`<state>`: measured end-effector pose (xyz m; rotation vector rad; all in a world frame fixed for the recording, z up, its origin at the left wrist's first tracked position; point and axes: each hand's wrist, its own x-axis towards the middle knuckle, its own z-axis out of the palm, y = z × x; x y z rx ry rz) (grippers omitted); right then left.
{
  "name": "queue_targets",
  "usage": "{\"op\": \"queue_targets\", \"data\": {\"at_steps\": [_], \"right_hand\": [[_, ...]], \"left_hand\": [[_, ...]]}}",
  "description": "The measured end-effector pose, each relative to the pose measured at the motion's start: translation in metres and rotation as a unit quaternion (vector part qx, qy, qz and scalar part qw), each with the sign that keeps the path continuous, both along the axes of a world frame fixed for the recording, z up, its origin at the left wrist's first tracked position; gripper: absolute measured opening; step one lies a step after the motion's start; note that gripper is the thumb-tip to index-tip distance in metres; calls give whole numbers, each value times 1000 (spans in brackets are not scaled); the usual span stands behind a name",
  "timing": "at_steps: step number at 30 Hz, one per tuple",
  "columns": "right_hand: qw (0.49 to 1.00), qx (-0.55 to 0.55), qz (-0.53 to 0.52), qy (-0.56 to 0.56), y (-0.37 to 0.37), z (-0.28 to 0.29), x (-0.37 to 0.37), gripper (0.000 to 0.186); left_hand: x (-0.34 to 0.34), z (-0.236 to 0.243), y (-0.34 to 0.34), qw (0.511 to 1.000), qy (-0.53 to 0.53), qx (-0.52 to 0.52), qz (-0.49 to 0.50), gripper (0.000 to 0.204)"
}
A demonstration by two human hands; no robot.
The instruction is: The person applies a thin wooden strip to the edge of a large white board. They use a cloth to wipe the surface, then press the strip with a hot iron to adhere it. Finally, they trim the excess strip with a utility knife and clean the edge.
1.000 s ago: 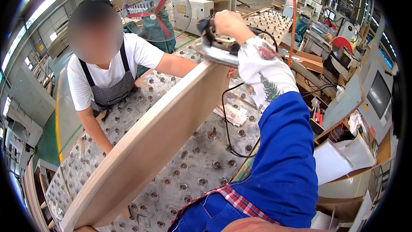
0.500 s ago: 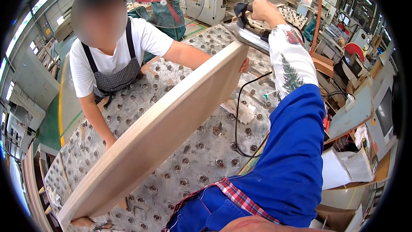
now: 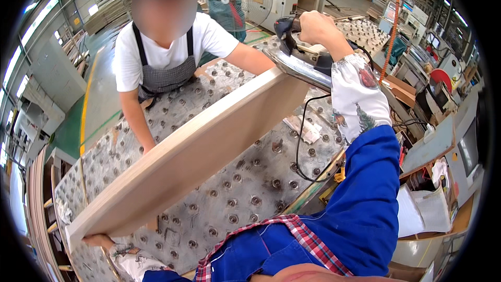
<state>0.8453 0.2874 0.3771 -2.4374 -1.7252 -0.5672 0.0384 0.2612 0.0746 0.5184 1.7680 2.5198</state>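
Note:
A long pale wooden panel [image 3: 198, 151] is held on edge, slanting from lower left up to the far right over a metal ball-transfer table [image 3: 245, 188]. My right hand [image 3: 318, 26] grips the handle of a black and chrome iron [image 3: 300, 60], whose sole rests on the panel's far upper end. Its black cord [image 3: 300, 141] hangs down to the table edge. My left hand [image 3: 96, 240] holds the panel's near lower end from underneath. A co-worker in a white shirt and grey apron [image 3: 164, 68] stands across the table, one arm [image 3: 250, 57] reaching to the panel's far end.
A crumpled rag [image 3: 305, 128] lies on the table under the panel. A standing fan [image 3: 229, 0] and a white machine [image 3: 271, 5] are behind the co-worker. White boxes [image 3: 422, 209] and cluttered benches crowd the right side. An orange hose [image 3: 394, 15] hangs at the upper right.
My right hand and the iron have shifted right along the panel's upper end. The panel stays tilted on edge, and my left hand keeps its hold.

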Motion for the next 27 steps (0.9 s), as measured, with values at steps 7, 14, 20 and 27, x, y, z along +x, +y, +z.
{"op": "queue_targets", "data": {"at_steps": [7, 14, 20, 27], "right_hand": [[997, 6, 79, -13, 12, 0, -74, 22], [988, 28, 148, -28, 14, -10, -149, 29], [971, 37, 233, -23, 14, -13, -206, 22], [959, 57, 274, -41, 9, -15, -252, 19]], "left_hand": [[-1, -7, 7, 1000, 17, -6, -17, 61], [24, 7, 0, 999, 3, 32, -43, 52], [-4, -14, 7, 987, 120, -93, 41, 53], [10, -8, 6, 992, 109, -49, 45, 61]]}}
